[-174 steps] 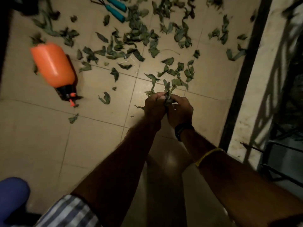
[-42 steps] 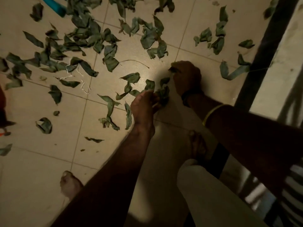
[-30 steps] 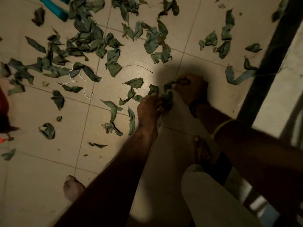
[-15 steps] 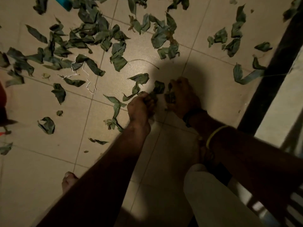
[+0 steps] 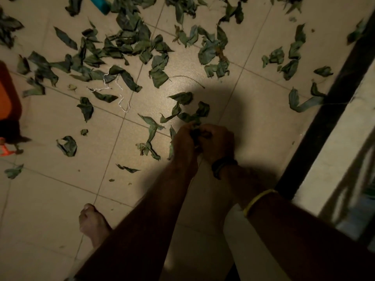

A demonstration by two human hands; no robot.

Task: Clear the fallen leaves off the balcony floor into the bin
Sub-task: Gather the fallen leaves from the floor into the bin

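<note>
Fallen leaves (image 5: pixel 125 47) are lying scattered over the tiled balcony floor (image 5: pixel 50 199), thickest toward the far side, with a small clump (image 5: pixel 195 133) being pinched between the two hands just above the tiles. The left hand (image 5: pixel 185 141) and right hand (image 5: pixel 218 142) are pressing together knuckle to knuckle, fingers curling round that clump. An orange container (image 5: pixel 8 98) is sitting at the left edge, a white string (image 5: pixel 121 98) is trailing among the leaves, and a bare foot (image 5: pixel 92 224) is standing near.
</note>
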